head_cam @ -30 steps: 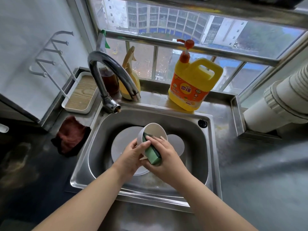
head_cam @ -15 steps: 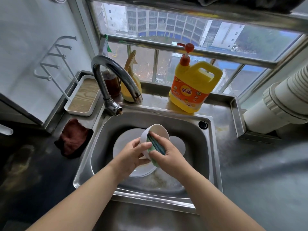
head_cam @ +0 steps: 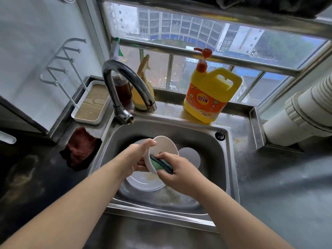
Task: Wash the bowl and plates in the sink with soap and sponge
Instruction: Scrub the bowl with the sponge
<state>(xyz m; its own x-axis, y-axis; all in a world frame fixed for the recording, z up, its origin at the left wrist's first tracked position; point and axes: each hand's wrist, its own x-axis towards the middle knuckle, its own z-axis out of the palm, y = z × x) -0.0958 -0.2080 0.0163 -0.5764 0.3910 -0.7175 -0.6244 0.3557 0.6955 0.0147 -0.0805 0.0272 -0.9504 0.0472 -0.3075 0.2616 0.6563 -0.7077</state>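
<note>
Over the sink, a white bowl tilts in the left hand's grip; the right hand clutches a green sponge against its rim, above plates, near the yellow soap jug.

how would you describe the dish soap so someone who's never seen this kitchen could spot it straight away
Start at the steel sink under the window. On the ledge behind its far right corner stands the dish soap jug. It is bright yellow with an orange label and a red pump, far bulkier than the bottles behind the tap.
</note>
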